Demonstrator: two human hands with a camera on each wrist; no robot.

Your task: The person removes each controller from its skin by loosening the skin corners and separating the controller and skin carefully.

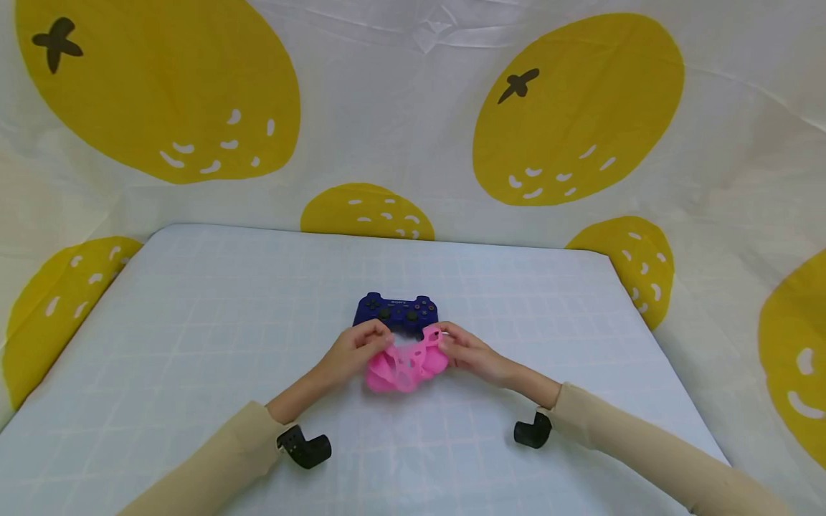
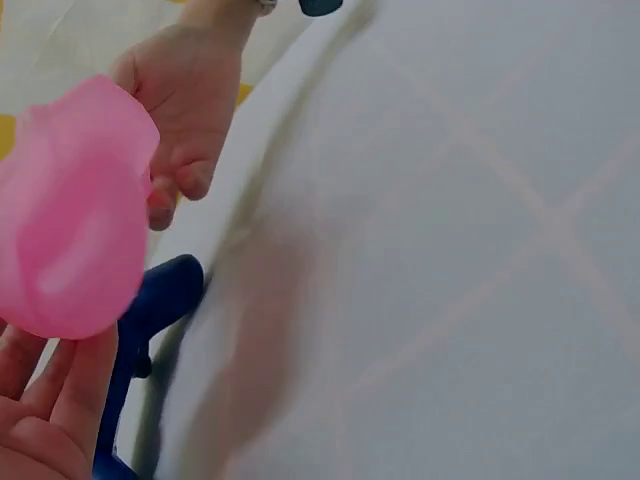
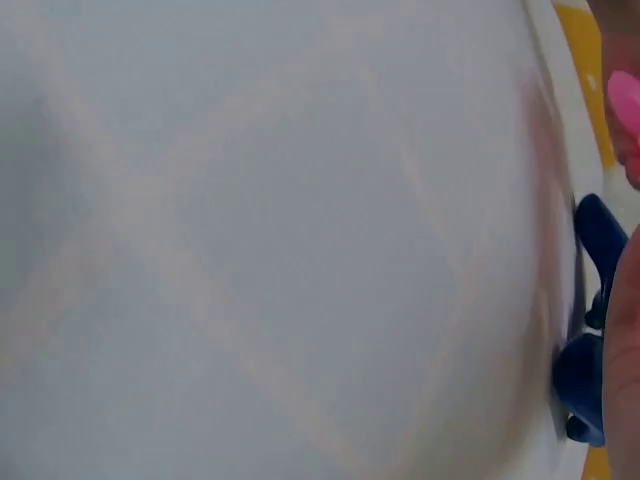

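A pink silicone controller cover (image 1: pixel 405 365) with cut-out holes is held up between the two hands. My left hand (image 1: pixel 353 351) pinches its left end, thumb and fingers meeting on the edge. At the opposite end my right hand (image 1: pixel 474 352) pinches the cover near its upper corner. Just behind them a dark blue game controller (image 1: pixel 398 309) lies face up on the table, its lower part hidden by the cover and hands. In the left wrist view the cover (image 2: pixel 75 220) hangs soft and bulging, with the controller (image 2: pixel 160 300) partly behind it.
The table (image 1: pixel 213 330) has a pale checked cloth. Behind it hangs a white sheet (image 1: pixel 387 107) with yellow fruit prints. A small black camera is strapped at each wrist, the left one (image 1: pixel 303 448) and the right one (image 1: pixel 534 431), close above the tabletop.
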